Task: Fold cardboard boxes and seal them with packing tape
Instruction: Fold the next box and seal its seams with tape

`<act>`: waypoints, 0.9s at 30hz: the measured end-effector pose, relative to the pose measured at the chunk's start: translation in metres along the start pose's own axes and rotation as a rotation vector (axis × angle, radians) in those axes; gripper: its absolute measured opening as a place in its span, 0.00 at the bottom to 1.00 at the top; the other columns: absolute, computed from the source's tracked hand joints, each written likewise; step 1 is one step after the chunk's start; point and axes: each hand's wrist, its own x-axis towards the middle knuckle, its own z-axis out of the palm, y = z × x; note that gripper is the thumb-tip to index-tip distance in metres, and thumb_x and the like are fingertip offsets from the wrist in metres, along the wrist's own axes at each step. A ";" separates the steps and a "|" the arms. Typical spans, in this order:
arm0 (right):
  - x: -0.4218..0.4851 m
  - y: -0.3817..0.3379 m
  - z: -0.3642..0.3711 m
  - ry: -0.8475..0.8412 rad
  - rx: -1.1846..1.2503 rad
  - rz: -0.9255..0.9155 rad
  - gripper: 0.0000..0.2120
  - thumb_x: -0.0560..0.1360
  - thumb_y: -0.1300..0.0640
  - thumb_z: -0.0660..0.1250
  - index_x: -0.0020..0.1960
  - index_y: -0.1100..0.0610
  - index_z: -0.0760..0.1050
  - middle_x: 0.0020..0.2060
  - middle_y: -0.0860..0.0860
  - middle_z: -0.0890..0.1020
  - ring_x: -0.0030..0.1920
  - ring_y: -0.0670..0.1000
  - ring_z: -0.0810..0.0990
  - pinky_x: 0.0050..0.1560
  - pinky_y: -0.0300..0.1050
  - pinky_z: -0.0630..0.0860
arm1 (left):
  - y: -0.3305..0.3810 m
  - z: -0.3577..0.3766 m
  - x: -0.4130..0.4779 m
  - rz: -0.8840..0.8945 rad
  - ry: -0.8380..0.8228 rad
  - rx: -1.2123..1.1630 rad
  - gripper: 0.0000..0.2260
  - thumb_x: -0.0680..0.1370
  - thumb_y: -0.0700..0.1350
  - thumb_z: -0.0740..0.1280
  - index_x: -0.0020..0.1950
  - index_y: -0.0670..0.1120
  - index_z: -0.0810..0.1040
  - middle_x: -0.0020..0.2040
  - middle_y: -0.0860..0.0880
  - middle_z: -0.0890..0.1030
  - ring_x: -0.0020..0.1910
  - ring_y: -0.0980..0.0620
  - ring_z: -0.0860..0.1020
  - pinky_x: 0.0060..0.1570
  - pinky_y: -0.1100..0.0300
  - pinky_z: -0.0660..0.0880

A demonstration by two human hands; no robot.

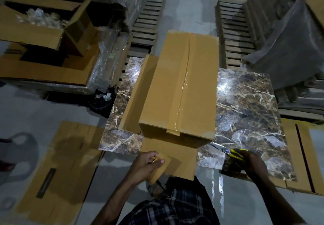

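Grey concrete floor (184,14), wooden pallets (145,26)

Tool (236,152), 5 o'clock: mostly hidden in right grip (252,161), type undetermined | brown strip (162,167), 6 o'clock, pinched by left grip (147,165): tape or card undetermined | open carton (35,30), 10 o'clock: contents blurred | flat cardboard (308,154), 4 o'clock: cut by edge

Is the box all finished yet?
Not quite. Done: tape runs along the top seam of the box. In hand: the left hand pinches a cardboard piece, the right hand grips a yellow cutter. Left: two flaps lie spread on the table, unsealed.
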 end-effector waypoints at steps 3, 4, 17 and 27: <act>0.022 0.012 0.016 -0.035 0.116 0.075 0.14 0.71 0.55 0.81 0.56 0.52 0.86 0.52 0.51 0.88 0.50 0.49 0.86 0.40 0.25 0.70 | 0.003 0.001 -0.002 0.017 0.011 0.011 0.14 0.66 0.67 0.74 0.41 0.59 0.81 0.46 0.54 0.83 0.60 0.50 0.82 0.52 0.59 0.74; 0.029 0.010 0.016 -0.036 0.125 0.106 0.13 0.74 0.55 0.78 0.57 0.53 0.86 0.53 0.54 0.88 0.52 0.54 0.86 0.42 0.35 0.74 | 0.003 0.001 -0.002 0.017 0.019 0.015 0.14 0.66 0.67 0.74 0.41 0.59 0.81 0.47 0.53 0.84 0.59 0.50 0.82 0.53 0.59 0.74; 0.029 -0.212 -0.071 0.548 0.327 -0.738 0.12 0.79 0.45 0.70 0.54 0.51 0.86 0.51 0.48 0.86 0.51 0.50 0.82 0.49 0.48 0.77 | 0.002 0.008 -0.004 0.019 0.010 0.019 0.12 0.67 0.67 0.75 0.40 0.61 0.81 0.43 0.62 0.82 0.59 0.53 0.80 0.51 0.60 0.73; 0.049 -0.214 -0.027 0.799 -0.018 -0.799 0.22 0.77 0.34 0.69 0.49 0.54 0.82 0.44 0.51 0.82 0.42 0.53 0.76 0.38 0.47 0.69 | 0.002 0.011 -0.012 -0.004 0.031 0.015 0.21 0.66 0.69 0.74 0.46 0.54 0.80 0.46 0.53 0.82 0.53 0.55 0.81 0.52 0.57 0.74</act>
